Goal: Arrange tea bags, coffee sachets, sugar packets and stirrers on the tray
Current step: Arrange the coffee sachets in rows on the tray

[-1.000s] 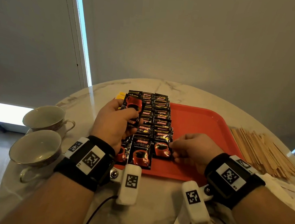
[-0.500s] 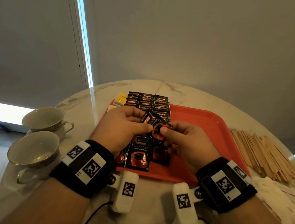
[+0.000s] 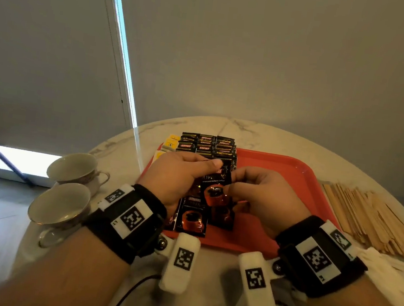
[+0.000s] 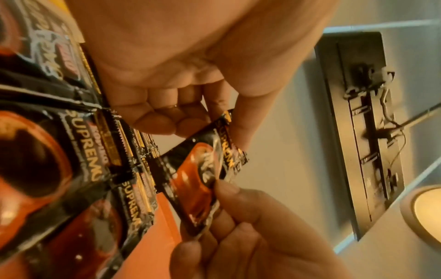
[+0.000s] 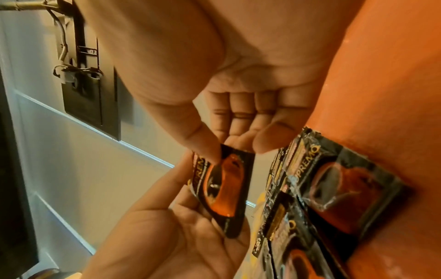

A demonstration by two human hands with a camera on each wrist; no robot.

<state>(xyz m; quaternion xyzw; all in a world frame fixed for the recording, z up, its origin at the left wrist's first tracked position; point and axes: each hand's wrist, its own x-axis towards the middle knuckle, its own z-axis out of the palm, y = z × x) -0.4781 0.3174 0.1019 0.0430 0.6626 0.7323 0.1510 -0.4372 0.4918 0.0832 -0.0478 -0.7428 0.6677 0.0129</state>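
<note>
We now pinch one black-and-orange foil coffee sachet [image 3: 213, 187] with both left hand [image 3: 180, 175] and right hand [image 3: 263, 197], lifted off red plastic tray [image 3: 295, 168] | wrist views show thumb pinches.

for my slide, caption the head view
Both hands pinch one black-and-orange coffee sachet above the red plastic tray.

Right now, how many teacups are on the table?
2. Both stand left of the red tray: the far teacup toward the window, the near teacup just in front of it, by the left hand. None seems hidden.
</note>
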